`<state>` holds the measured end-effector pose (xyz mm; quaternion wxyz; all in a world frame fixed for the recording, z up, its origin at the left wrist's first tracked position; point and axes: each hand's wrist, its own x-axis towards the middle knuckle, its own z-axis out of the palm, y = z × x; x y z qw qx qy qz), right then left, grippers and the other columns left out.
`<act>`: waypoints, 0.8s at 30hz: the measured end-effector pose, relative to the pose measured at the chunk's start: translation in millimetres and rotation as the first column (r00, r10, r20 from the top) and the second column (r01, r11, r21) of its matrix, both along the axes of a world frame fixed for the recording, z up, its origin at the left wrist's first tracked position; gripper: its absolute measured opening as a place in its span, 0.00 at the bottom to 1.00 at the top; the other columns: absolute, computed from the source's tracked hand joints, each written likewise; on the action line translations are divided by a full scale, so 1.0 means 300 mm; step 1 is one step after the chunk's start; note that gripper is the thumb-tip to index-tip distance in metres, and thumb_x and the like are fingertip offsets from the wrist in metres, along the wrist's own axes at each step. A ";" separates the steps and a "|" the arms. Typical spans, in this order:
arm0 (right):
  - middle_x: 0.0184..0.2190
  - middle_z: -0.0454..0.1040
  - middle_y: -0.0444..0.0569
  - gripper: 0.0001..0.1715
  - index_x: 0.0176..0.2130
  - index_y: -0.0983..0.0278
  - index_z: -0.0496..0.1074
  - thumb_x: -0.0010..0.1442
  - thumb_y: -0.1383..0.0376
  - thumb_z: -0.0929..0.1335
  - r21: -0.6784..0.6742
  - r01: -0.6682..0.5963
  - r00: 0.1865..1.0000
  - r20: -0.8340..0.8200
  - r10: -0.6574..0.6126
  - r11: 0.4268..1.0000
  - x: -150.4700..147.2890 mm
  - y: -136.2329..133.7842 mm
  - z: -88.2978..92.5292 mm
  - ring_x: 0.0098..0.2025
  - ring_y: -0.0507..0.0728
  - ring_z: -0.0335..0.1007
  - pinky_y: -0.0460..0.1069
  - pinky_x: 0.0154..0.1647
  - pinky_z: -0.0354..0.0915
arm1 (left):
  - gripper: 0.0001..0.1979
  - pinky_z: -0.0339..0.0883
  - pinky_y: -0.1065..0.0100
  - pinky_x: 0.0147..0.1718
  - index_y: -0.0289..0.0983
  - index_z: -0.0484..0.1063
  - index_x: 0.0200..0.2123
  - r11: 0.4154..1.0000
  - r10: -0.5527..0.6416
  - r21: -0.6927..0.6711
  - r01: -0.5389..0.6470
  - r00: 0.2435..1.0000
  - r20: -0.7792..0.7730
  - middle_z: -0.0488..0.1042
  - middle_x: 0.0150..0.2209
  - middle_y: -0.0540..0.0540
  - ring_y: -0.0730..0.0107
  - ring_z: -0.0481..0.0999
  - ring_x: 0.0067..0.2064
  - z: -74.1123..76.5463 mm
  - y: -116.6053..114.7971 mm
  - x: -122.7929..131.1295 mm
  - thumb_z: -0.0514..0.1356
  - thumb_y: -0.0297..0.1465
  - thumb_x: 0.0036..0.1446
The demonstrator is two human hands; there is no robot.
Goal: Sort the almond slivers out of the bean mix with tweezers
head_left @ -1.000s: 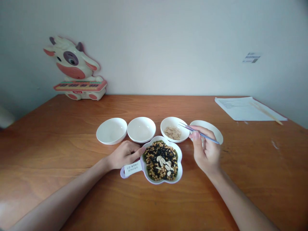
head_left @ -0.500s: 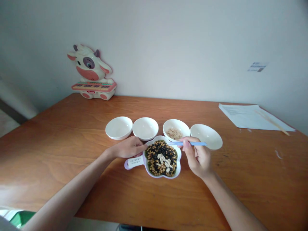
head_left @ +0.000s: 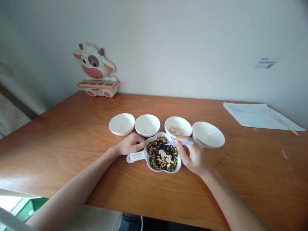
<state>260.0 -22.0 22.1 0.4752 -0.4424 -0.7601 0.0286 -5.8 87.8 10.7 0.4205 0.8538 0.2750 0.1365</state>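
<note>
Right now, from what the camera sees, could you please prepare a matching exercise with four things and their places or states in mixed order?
1. left hand
2. right hand
3. toy cow
4. white paper

A. holding a slim blue tool
B. lying towards the right end of the table
C. at the edge of the flower-shaped dish
D. standing at the picture's left

Pairs: 1-C, 2-A, 3-D, 4-B.

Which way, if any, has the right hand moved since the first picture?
Yes: the right hand has moved left and nearer the person, judged against the rightmost white bowl.
</note>
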 end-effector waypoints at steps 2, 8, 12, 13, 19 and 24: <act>0.37 0.80 0.50 0.07 0.45 0.61 0.71 0.67 0.71 0.66 0.014 0.005 0.999 0.047 -0.006 1.000 0.003 0.006 -0.009 0.37 0.58 0.78 0.53 0.39 0.72 | 0.31 0.47 0.74 0.18 0.34 0.57 0.17 1.000 -0.016 0.027 0.015 0.999 0.033 0.59 0.18 0.52 0.80 0.54 0.21 -0.004 0.000 0.000 0.50 0.45 0.71; 0.40 0.81 0.50 0.09 0.47 0.61 0.72 0.67 0.71 0.66 0.006 -0.016 0.996 0.091 0.015 1.000 0.001 0.008 -0.017 0.41 0.58 0.79 0.54 0.44 0.72 | 0.30 0.48 0.73 0.19 0.35 0.55 0.17 0.994 -0.042 0.101 0.034 0.996 0.079 0.58 0.17 0.53 0.80 0.54 0.20 0.001 -0.002 -0.002 0.49 0.42 0.72; 0.41 0.82 0.49 0.10 0.48 0.60 0.73 0.67 0.70 0.66 -0.024 -0.030 0.995 0.091 0.032 0.999 -0.005 0.009 -0.018 0.43 0.58 0.79 0.55 0.47 0.71 | 0.31 0.52 0.73 0.20 0.35 0.57 0.17 0.992 -0.024 0.122 0.015 0.997 0.077 0.61 0.17 0.52 0.79 0.57 0.19 0.006 -0.010 -0.001 0.46 0.41 0.74; 0.41 0.82 0.48 0.09 0.48 0.60 0.73 0.67 0.69 0.67 -0.030 -0.032 0.995 0.096 0.035 0.999 -0.006 0.009 -0.019 0.43 0.58 0.79 0.55 0.47 0.70 | 0.31 0.52 0.73 0.20 0.35 0.58 0.17 0.992 -0.020 0.124 0.011 0.997 0.069 0.62 0.17 0.51 0.79 0.58 0.19 0.008 -0.012 0.000 0.45 0.41 0.74; 0.42 0.82 0.49 0.10 0.48 0.60 0.73 0.68 0.68 0.66 -0.043 -0.043 0.993 0.109 0.047 0.998 -0.008 0.010 -0.025 0.43 0.58 0.79 0.56 0.47 0.70 | 0.31 0.53 0.73 0.20 0.36 0.56 0.18 0.993 -0.024 0.119 0.021 0.999 0.027 0.62 0.17 0.51 0.79 0.58 0.20 0.011 -0.014 0.001 0.44 0.43 0.74; 0.42 0.82 0.49 0.09 0.48 0.60 0.73 0.68 0.68 0.66 -0.038 -0.042 0.990 0.134 0.047 0.998 -0.007 0.011 -0.026 0.43 0.58 0.79 0.57 0.47 0.70 | 0.30 0.51 0.74 0.20 0.36 0.55 0.18 0.991 -0.014 0.132 0.010 1.000 0.028 0.60 0.17 0.52 0.79 0.57 0.20 0.009 -0.011 0.001 0.45 0.42 0.74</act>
